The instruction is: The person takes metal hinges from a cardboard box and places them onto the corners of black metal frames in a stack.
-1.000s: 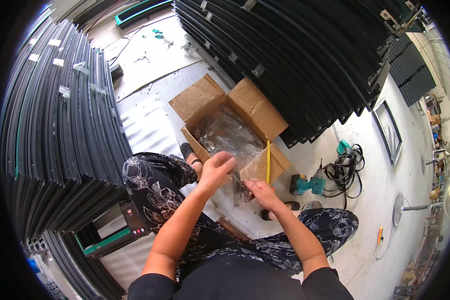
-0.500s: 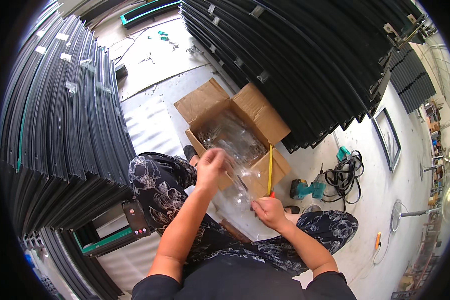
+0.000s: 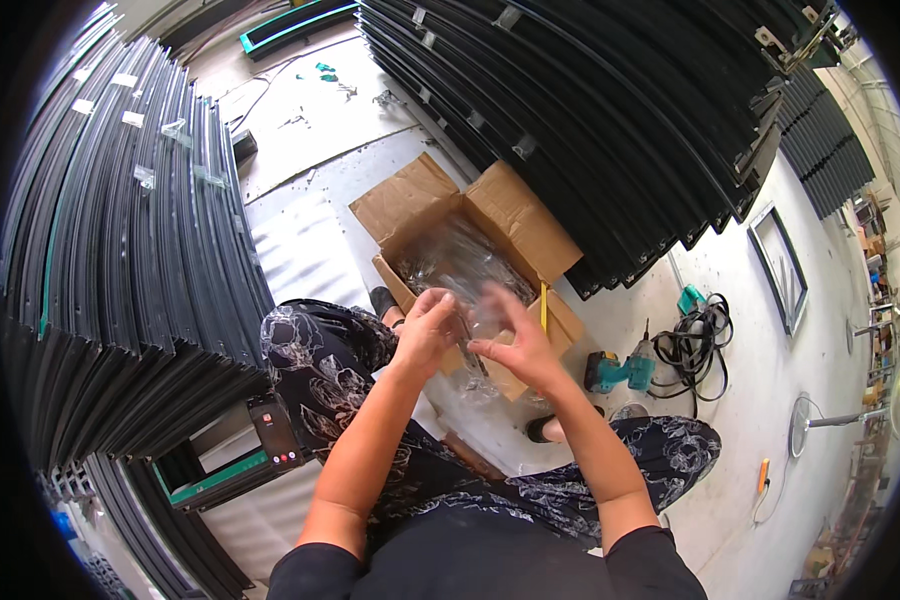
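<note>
My left hand (image 3: 428,332) is closed on a clear plastic bag (image 3: 478,382), which hangs between my hands and over the near side of a cardboard box. Some thin dark content seems to show through the plastic, too blurred to name. My right hand (image 3: 520,345) is beside the bag, thumb and fingers apart, its fingertips smeared by motion. Below and beyond both hands, the open cardboard box (image 3: 522,225) has its flaps folded out. Inside it lie more clear plastic bags (image 3: 450,255). A narrow yellow strip (image 3: 544,305) shows at the box's right edge, partly hidden.
Stacks of dark frames rise on the left (image 3: 140,220) and far right (image 3: 590,130). A teal power drill (image 3: 625,372) and a coiled black cable (image 3: 695,350) lie on the floor to the right. A phone (image 3: 275,435) is beside my left knee.
My right hand has let go of the bag's lower end and moved up and left toward my left hand, its fingers spreading. The left hand still holds the bag.
</note>
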Demonstrator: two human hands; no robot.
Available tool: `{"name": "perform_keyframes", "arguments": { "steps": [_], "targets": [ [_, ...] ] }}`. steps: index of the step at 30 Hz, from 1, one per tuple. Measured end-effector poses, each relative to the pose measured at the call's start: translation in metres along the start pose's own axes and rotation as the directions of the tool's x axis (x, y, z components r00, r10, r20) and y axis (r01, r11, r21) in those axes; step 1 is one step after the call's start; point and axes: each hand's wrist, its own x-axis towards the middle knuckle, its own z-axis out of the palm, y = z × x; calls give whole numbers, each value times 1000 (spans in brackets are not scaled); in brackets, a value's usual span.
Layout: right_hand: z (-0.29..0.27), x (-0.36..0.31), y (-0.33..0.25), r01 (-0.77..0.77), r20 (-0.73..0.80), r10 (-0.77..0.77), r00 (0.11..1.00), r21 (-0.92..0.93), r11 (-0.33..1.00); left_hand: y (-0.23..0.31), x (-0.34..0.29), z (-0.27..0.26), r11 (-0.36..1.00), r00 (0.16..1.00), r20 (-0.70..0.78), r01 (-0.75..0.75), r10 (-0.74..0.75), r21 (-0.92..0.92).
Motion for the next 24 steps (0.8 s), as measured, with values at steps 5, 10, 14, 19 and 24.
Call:
{"name": "perform_keyframes", "arguments": {
  "steps": [5,10,14,19,24],
  "targets": [
    [9,-40,9,-199,291,188,938,8,980,7,5,-11,983,987,-161,-46,17,-179],
    [4,-121,10,-230,524,185,832,21,973,35,20,-36,896,933,-285,-308,219,-320],
    [-10,-107,6,-285,271,276,922,-8,959,49,15,-21,856,968,-181,-237,171,-460],
    [8,-57,-14,-479,310,400,862,243,844,26,8,-19,891,991,-133,-73,14,-448],
    [27,-68,-1,-516,340,410,846,332,790,23,5,-16,903,986,-159,-119,57,-414]
  ]
}}
